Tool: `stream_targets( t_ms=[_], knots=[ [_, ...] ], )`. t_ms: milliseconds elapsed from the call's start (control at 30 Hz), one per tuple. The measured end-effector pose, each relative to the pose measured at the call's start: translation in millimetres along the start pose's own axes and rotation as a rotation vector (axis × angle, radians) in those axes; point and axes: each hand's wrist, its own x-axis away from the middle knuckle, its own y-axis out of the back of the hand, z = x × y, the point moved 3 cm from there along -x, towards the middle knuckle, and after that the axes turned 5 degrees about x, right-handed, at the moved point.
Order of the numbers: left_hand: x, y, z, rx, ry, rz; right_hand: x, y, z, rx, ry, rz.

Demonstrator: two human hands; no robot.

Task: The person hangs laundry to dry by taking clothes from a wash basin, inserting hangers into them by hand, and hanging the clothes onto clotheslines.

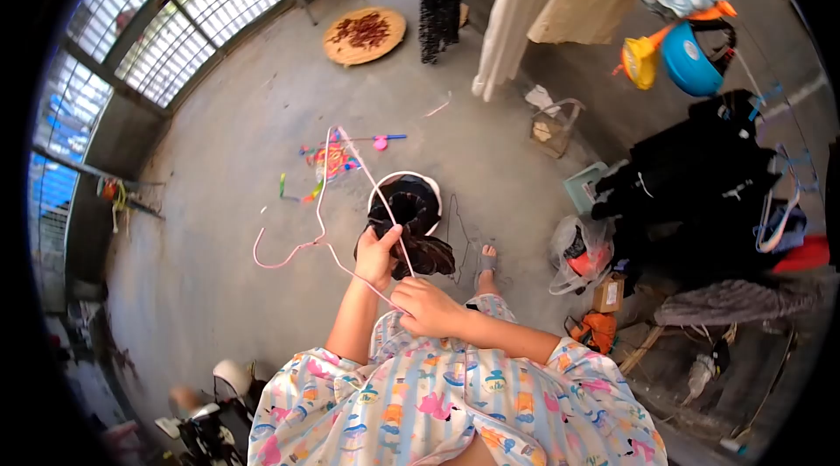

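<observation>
A pink wire hanger (320, 230) is held up in front of the body, its hook pointing left. My right hand (420, 307) is closed round the hanger's near corner. My left hand (376, 258) pinches a dark, shiny cloth (426, 256), close beside the hanger's long bar; whether it also touches the bar I cannot tell. The cloth hangs over the near side of a white-rimmed bucket (435, 189) with more dark material inside.
Colourful toys (335, 160) lie on the floor beyond the hanger. A round tray (385, 33) of reddish-brown pieces is farther off. Clothes hang at the top and right, near a blue helmet (691, 59). A plastic bag (577, 247) and small boxes are at the right.
</observation>
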Motion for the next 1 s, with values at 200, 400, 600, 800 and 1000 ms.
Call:
stream_targets(
  t_ms=[200,400,600,800,1000],
  knots=[
    [5,35,-26,-0.147,-0.114,-0.404,-7,36,-29,-0.677,-0.350,0.095],
    [-1,67,-49,-0.562,-0.300,-0.306,-10,192,-54,-1.006,-0.468,0.245],
    [-3,76,-81,-0.759,-0.399,-0.231,-28,265,-48,-1.071,-0.431,0.464],
    [29,6,-122,-1.057,-0.599,-0.108,-52,248,-37,-0.936,-0.418,0.664],
    [55,-50,-147,-1.040,-0.719,-0.229,-60,205,-44,-0.931,-0.318,0.639]
  ],
)
